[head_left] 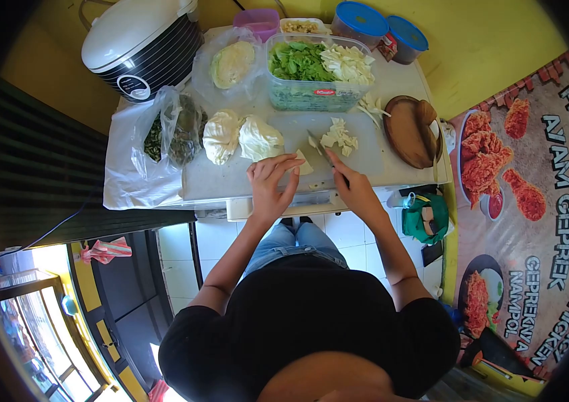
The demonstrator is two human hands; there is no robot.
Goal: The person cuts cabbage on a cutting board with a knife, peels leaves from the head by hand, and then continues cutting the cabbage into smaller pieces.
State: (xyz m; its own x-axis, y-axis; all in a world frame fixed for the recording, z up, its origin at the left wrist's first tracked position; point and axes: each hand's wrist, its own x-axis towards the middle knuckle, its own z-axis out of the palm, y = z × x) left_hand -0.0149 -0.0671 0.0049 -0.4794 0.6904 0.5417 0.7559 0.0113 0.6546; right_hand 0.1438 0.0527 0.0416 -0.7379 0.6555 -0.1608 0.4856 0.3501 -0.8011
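My right hand (353, 190) is wrapped round the handle of a knife (316, 143), whose blade points away from me over a pale cutting board (367, 155). Under the fingertips of my left hand (272, 179) lies a small cabbage piece (304, 165), gripped against the board just left of the blade. Chopped cabbage (339, 137) sits in a small pile beyond the knife. To the left, close to my left hand, rest two larger cabbage chunks (259, 139).
A clear tub (318, 100) of cut greens and cabbage stands behind the board. A wooden mortar with a pestle (402, 144) is at the right. Bagged greens (184, 134), a bagged cabbage (233, 65) and a rice cooker (140, 47) are at the left; blue-lidded containers (361, 19) stand at the back.
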